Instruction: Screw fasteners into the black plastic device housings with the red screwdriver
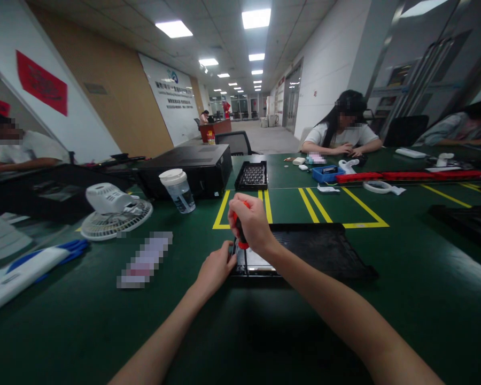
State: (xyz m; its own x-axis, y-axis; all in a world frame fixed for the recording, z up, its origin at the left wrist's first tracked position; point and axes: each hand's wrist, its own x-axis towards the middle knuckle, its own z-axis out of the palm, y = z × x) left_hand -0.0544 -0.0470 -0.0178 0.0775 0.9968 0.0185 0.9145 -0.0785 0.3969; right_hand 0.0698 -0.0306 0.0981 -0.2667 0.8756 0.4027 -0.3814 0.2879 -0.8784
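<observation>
My right hand (251,221) is closed in a fist around a red-and-black screwdriver (239,235), held upright with its shaft pointing down onto a flat device (256,264) lying in a black tray (324,251) on the green table. Fingers of my left hand (215,269) are curled against the device's left edge, pinching it. The screwdriver's tip is hidden behind my hands.
A white desk fan (114,209) and a lidded plastic cup (178,190) stand at the left. A black computer case (192,168) and a small parts tray (251,175) sit behind. Other people sit at the far right and left. Yellow tape lines (304,206) mark the table.
</observation>
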